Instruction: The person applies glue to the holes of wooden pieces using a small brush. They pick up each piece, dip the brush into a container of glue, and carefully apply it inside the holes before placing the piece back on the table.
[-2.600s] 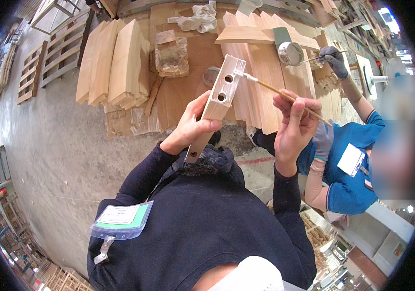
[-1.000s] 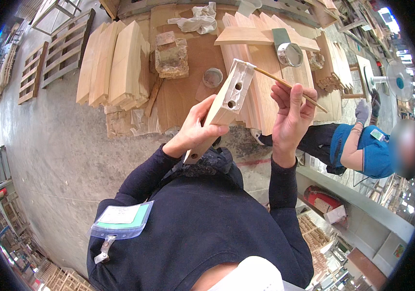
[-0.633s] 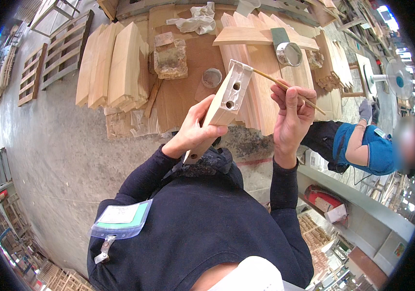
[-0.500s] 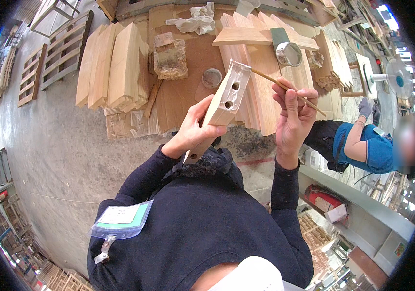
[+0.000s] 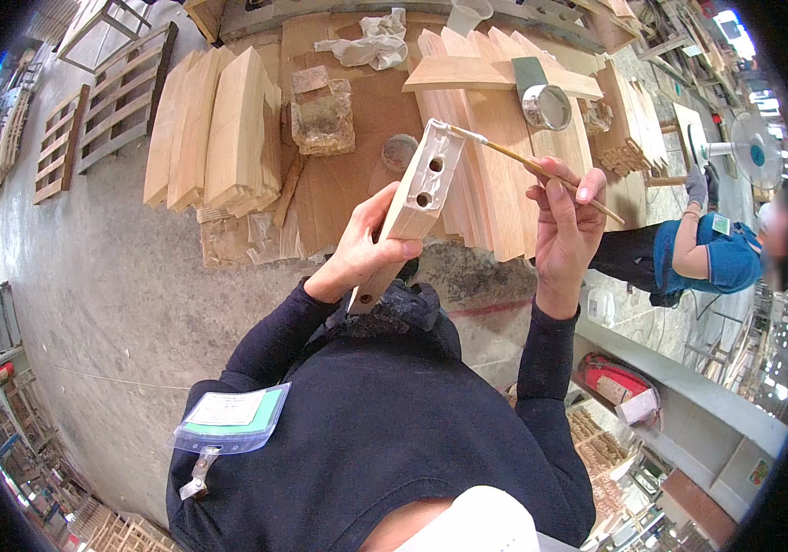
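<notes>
My left hand (image 5: 363,246) grips a pale wooden piece (image 5: 409,212), tilted so its end faces up. Two round holes show in that end, and a wet whitish coat, like glue, covers the face around them. Between the fingertips of my right hand (image 5: 569,221) is a thin brush (image 5: 515,158) with a wooden handle. Its whitened tip touches or nearly touches the upper right corner of the coated end. Beyond the wooden piece stands a small round cup (image 5: 401,153) with a whitish crust.
Stacked boards lie at left (image 5: 233,129) and right (image 5: 481,175). A crosswise board (image 5: 467,74) and an open tin (image 5: 546,106) rest on the right stack. A crusted block (image 5: 322,110) and white cloth (image 5: 371,41) lie farther back. A co-worker (image 5: 707,248) stands right, near a fan (image 5: 754,152).
The brush tip has shifted from the side edge to the far corner of the wooden end. My right hand moved slightly right and down. The co-worker has moved a little.
</notes>
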Available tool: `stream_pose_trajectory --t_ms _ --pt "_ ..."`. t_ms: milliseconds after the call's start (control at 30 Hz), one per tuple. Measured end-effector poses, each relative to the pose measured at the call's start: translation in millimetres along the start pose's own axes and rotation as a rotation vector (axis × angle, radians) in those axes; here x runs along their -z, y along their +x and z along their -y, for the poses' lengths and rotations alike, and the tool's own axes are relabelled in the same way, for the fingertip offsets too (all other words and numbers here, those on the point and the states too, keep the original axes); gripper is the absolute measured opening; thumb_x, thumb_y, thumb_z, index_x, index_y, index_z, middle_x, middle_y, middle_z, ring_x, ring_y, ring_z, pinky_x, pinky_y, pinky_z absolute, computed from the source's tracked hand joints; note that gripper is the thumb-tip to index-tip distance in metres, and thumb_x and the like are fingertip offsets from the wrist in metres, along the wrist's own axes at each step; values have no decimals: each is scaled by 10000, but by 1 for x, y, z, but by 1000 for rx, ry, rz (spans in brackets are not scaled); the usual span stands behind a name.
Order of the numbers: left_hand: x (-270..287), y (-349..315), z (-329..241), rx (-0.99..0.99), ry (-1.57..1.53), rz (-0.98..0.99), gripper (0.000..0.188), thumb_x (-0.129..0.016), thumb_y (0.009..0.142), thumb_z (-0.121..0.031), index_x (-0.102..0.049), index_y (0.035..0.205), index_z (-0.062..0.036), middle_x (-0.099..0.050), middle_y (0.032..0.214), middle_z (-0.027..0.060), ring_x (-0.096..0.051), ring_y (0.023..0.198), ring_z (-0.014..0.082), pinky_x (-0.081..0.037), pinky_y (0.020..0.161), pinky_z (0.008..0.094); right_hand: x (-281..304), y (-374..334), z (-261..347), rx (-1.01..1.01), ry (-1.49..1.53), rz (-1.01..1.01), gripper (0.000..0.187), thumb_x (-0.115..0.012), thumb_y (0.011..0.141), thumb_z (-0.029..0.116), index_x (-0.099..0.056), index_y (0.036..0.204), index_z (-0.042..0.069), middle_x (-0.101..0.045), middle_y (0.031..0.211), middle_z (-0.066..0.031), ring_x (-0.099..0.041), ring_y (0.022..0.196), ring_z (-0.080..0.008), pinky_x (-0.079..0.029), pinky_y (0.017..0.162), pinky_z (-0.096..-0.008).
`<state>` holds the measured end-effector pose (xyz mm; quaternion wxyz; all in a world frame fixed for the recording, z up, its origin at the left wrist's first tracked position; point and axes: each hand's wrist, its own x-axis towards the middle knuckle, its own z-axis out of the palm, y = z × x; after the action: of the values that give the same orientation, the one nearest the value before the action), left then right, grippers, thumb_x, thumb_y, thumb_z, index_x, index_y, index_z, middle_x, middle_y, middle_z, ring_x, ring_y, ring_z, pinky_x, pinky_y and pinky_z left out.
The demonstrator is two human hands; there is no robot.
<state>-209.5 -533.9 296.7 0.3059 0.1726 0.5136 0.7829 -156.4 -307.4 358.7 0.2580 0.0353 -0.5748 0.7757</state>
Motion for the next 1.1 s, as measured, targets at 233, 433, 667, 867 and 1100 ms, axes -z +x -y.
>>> stream_pose_trajectory --t_ms 233,433,667,867,1100 --pt "0 1 -1 -4 -8 -11 485 -635 660 -135 -536 1116 -3 -523 816 -25 -485 698 41 -398 623 190 0 2 6 -15 35 -50 222 -537 924 -42 -403 910 134 -627 1113 -265 -640 1045 -328 -593 709 -309" --pt "0 2 2 9 3 19 559 -663 662 -169 -518 1174 0 -537 915 -6 -489 814 65 -388 725 213 -10 7 5 -33 21 27 207 -531 926 -41 -419 902 132 -624 1135 -223 -636 1061 -300 -598 742 -285" --pt "4 0 0 38 41 38 721 -722 649 -238 -486 1289 -4 -575 1125 50 -511 1062 134 -380 961 281 -18 11 8 -78 50 -44 128 -576 934 59 -467 995 86 -639 1061 -262 -665 969 -316 -585 743 -355" --pt "-9 5 -12 -25 111 -16 559 -620 589 -207 -557 1115 -29 -587 980 7 -530 833 56 -443 755 217 -8 10 0 -120 -118 -80 125 -629 917 116 -556 944 17 -668 979 -234 -699 837 -281 -591 734 -369" --pt "-8 7 -13 -13 72 -12 545 -631 586 -179 -555 1104 -27 -594 1002 8 -535 847 58 -445 767 221 -7 17 14 -52 -121 -163 109 -607 931 129 -555 923 34 -675 998 -200 -705 832 -227 -605 729 -301"
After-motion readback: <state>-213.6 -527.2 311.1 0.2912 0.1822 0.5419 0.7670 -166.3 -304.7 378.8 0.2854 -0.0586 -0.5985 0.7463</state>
